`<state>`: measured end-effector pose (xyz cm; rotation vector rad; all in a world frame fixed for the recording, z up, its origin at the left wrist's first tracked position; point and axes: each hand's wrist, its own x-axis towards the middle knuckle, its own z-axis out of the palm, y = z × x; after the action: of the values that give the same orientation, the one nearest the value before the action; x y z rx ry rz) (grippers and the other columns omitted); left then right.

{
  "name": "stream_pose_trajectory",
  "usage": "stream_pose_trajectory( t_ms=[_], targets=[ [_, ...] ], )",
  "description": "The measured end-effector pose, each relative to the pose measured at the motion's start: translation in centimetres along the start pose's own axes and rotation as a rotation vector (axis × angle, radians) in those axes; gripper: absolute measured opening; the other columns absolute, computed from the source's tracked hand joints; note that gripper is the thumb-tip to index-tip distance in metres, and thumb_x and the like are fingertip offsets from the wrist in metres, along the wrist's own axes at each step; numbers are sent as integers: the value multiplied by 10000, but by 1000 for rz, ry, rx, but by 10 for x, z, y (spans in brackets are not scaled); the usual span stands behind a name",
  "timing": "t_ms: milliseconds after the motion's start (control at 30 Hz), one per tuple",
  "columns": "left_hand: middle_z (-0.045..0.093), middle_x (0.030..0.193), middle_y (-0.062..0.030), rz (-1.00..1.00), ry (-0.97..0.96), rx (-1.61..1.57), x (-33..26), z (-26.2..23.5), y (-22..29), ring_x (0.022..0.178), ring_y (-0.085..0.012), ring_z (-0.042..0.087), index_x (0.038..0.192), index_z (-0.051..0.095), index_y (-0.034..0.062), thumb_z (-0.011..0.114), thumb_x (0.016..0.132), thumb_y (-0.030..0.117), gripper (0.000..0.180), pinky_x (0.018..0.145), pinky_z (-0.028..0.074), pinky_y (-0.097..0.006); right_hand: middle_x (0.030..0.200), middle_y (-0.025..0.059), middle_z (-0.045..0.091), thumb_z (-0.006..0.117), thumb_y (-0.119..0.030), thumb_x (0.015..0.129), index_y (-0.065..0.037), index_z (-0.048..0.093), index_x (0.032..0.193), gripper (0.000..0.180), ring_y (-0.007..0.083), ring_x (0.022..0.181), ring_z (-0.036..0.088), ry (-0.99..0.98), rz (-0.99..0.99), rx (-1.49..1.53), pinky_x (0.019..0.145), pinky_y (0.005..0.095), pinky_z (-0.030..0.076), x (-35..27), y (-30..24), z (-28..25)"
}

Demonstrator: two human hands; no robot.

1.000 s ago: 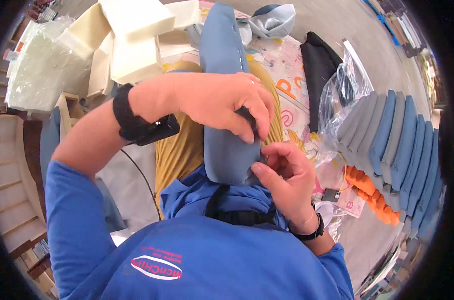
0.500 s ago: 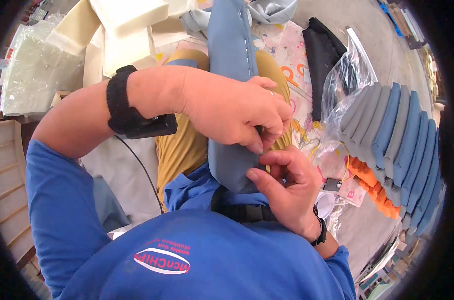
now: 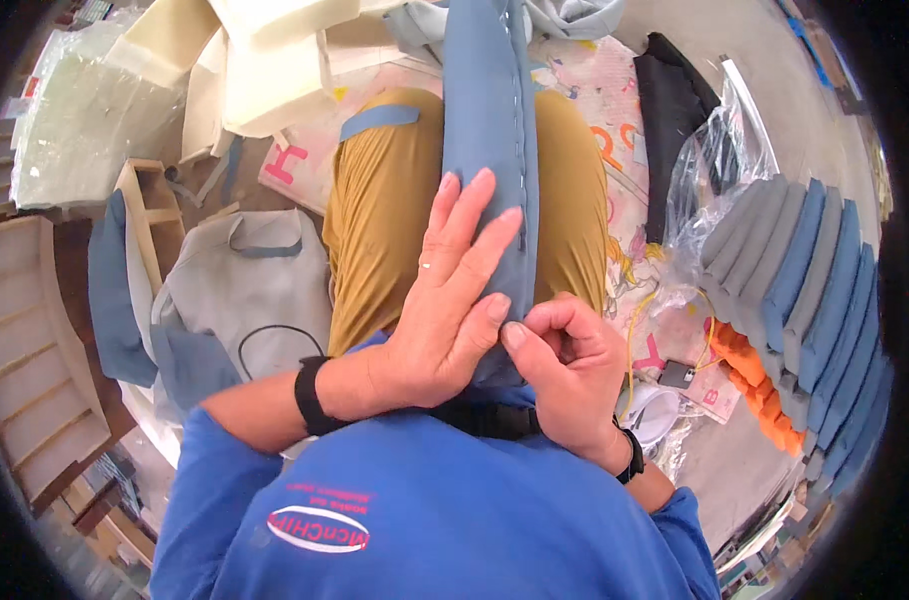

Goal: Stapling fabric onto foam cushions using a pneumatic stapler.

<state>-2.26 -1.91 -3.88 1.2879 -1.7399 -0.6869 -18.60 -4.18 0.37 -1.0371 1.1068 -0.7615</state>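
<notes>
A long blue padded cushion [image 3: 482, 110] lies lengthwise across my lap, its near end close to my belly. Light stitch-like marks run along its right edge. My left hand [image 3: 449, 285] rests on the near part with fingers stretched out and apart. Beside the left thumb, my right hand [image 3: 572, 360] is closed in a pinch at the cushion's right edge. Whatever lies between those fingertips is hidden or too small to make out.
At right stands a row of grey and blue padded pieces [image 3: 809, 290], with orange material [image 3: 749, 390] beside it. Clear plastic film [image 3: 714, 180] lies by black fabric [image 3: 664, 110]. Cream foam blocks [image 3: 274, 90], grey fabric [image 3: 239, 265] and a wooden frame [image 3: 34, 350] are at left.
My left hand has drawn back from beside the right fingertips and flattened, its bent fingers now straight. The left forearm has come down nearer my body. The right hand stays pinched at the edge.
</notes>
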Motion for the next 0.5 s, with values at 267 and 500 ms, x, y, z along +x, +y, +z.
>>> stream_pose_trajectory(
  t_ms=[267,500],
  targets=[
    [57,1582,-263,-142,-12,15,-2,3,18,1478,-409,3,1488,233,-56,345,953,103,569,1177,11,-482,716,-40,481,661,21,838,-26,583,837,91,7,573,363,-66,-146,81,489,189,282,0,22,0],
    [62,1573,-280,-198,-79,229,0,16,34,1466,-447,18,1464,322,-29,416,893,74,588,1169,23,-525,722,18,570,584,-53,917,-4,606,931,56,76,570,524,-12,-48,111,519,228,420,1,42,-60]
  ],
)
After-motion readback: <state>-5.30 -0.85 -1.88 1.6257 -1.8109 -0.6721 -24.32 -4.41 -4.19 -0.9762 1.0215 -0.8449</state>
